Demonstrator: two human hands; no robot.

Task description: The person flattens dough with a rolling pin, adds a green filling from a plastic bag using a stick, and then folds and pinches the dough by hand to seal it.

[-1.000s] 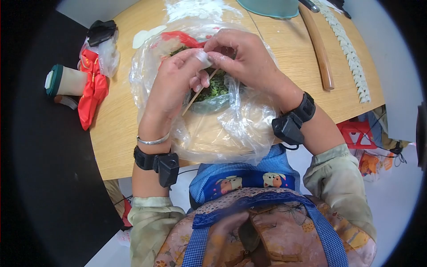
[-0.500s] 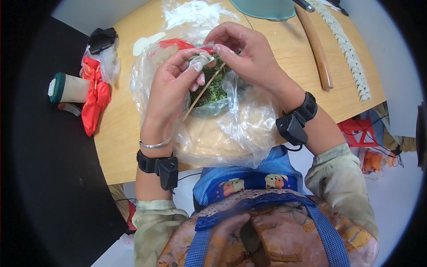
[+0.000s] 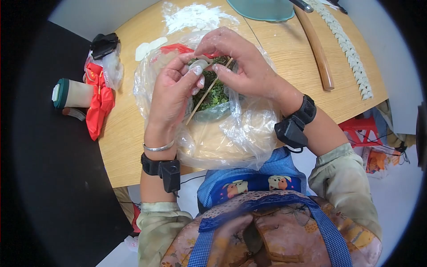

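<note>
My left hand [image 3: 174, 84] is closed on a small round dumpling wrapper [image 3: 199, 66], thumb on its near side. My right hand [image 3: 242, 62] arches over from the right, its fingertips at the wrapper's far edge and its thumb close beside it. Whether the wrapper holds anything inside is hidden. Below both hands, chopped green filling [image 3: 215, 94] fills a container lined with a clear plastic bag [image 3: 209, 138]. A thin wooden stick [image 3: 202, 103] leans across the filling. White flour dusts my fingertips.
White flour [image 3: 195, 17] and flat dough rounds [image 3: 151, 48] lie on the table [image 3: 284, 49] at the back. A teal basin [image 3: 262, 11], a wooden rod [image 3: 316, 53] and a long row of overlapping pale dough pieces [image 3: 344, 49] are beyond. A cup [image 3: 73, 93] and red bag [image 3: 100, 104] stand left.
My right hand has shifted left, its fingers reaching the wrapper in my left hand. The wrapper has turned slightly. The whole view has shifted a little.
</note>
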